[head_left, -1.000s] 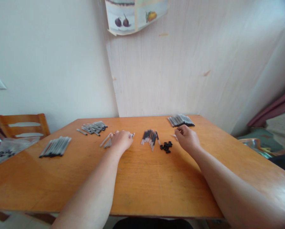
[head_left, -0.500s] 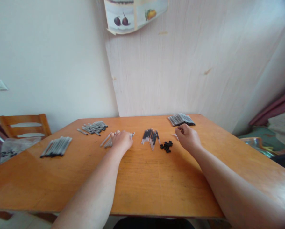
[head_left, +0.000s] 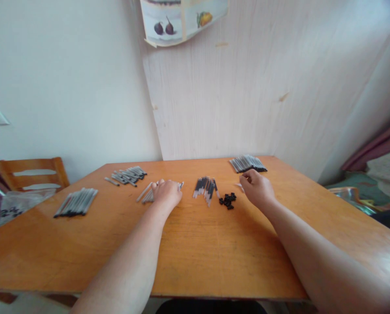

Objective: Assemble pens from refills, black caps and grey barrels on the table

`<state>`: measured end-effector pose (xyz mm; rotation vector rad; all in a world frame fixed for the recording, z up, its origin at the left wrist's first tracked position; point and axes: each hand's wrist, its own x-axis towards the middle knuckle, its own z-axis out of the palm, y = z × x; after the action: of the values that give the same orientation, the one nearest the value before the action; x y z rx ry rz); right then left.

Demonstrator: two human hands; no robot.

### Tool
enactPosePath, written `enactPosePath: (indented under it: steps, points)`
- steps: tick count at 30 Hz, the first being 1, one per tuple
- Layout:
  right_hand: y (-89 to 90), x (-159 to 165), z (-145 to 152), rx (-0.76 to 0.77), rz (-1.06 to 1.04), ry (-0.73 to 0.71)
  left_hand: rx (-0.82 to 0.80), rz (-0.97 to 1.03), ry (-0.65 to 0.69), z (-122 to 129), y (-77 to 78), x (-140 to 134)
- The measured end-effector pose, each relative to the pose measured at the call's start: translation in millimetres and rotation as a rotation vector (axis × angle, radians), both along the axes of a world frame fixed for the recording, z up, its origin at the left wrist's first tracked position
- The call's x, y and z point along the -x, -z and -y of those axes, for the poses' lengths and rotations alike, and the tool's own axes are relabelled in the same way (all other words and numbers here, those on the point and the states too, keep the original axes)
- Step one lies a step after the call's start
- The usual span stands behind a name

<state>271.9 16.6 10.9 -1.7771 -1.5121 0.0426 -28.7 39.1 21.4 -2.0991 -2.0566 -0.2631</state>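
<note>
My left hand (head_left: 166, 192) is curled down over a small pile of clear pen barrels (head_left: 145, 194). Its fingertips are mostly hidden, and a pale tube end (head_left: 181, 186) sticks out by its right side. My right hand (head_left: 257, 186) has thumb and fingers closed in a pinch; what is between them is too small to make out. Just below its fingertips lie small pale pieces (head_left: 239, 186). Between my hands sits a bunch of dark-and-white pen refills (head_left: 205, 188). Right of them is a heap of small black caps (head_left: 228, 200).
Black-tipped pens lie in rows at the left (head_left: 77, 203) and at the back right (head_left: 248, 163). A looser pile of pens (head_left: 127, 175) is at the back left. A wooden chair (head_left: 31, 172) with a plastic bag (head_left: 26, 203) stands beyond the table's (head_left: 188, 257) left edge.
Both hands hold nearly the same place and pose. The whole view has shifted very slightly; nothing on the table has visibly moved.
</note>
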Motion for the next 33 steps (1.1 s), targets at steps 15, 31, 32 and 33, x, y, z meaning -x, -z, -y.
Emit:
enactPosePath:
  steps: [15, 31, 32, 33]
  points:
    - [1.5, -1.1, -1.8, 0.002, 0.0, -0.015, -0.036, 0.038, 0.018, 0.7, 3.8, -0.1]
    - [-1.0, 3.9, 2.3, -0.009, 0.017, -0.024, -0.021, 0.006, 0.067, 3.7, 1.1, -7.9]
    - [-1.6, 5.0, 3.3, -0.011, 0.023, -0.024, -0.025, 0.018, 0.089, 4.6, 0.4, -9.2]
    - [-2.1, 6.3, 4.5, -0.016, 0.03, -0.024, -0.032, 0.035, 0.111, 5.7, -0.4, -11.0]
